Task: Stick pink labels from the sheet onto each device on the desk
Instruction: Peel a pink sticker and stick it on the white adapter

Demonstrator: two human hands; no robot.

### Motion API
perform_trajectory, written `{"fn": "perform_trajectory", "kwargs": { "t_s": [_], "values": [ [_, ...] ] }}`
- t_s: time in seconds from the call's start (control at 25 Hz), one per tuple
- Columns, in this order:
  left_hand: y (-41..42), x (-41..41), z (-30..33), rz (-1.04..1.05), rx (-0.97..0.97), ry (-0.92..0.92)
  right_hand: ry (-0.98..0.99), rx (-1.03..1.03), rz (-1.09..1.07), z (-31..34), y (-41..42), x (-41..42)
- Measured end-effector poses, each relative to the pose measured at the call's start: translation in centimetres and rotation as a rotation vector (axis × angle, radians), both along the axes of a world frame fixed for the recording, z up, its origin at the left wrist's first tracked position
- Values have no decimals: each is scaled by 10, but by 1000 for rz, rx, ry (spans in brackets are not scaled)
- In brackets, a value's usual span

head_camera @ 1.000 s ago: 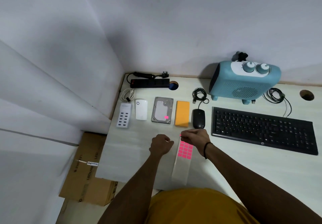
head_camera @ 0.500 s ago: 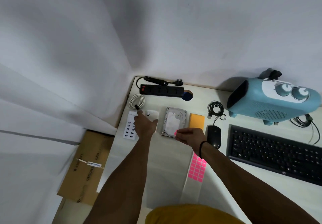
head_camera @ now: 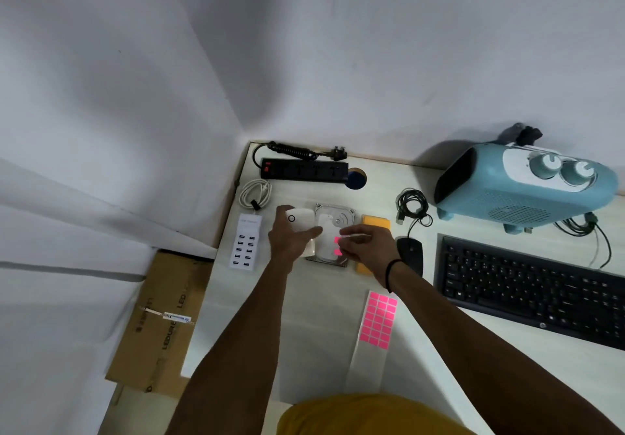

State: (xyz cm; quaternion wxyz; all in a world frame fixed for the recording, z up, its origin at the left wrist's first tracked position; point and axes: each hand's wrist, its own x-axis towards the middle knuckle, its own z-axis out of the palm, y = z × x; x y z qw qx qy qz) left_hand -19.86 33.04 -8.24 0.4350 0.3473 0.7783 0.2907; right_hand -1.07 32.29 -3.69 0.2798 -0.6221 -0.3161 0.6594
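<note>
Counter (head_camera: 321,350): label sheet (head_camera: 375,330) lies flat near front edge. Left hand (head_camera: 291,240) grips white device (head_camera: 299,223), fingers curled round it. Right hand (head_camera: 367,248) over hard drive (head_camera: 333,235), fingers pinching pink label (head_camera: 337,240).

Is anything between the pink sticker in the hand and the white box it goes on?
Nothing visible blocks it. The right hand pinches a pink label over the hard drive. The white box sits just left of it, gripped by the left hand.
</note>
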Motion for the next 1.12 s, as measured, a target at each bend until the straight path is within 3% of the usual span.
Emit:
{"fn": "perform_trajectory", "kwargs": {
  "t_s": [0.12, 0.36, 0.92, 1.12],
  "values": [
    [-14, 13, 14, -88, 108, -145, -63, 105, 9, 22, 5, 2],
    [-39, 48, 48, -197, 214, -191, -235, 282, -1, 58, -3, 16],
    [-80, 81, 84, -166, 317, -216, -366, 293, -67, 88, -41, 36],
    [-85, 80, 96, -135, 334, -319, -342, 290, -5, 96, -40, 45]
  ]
}}
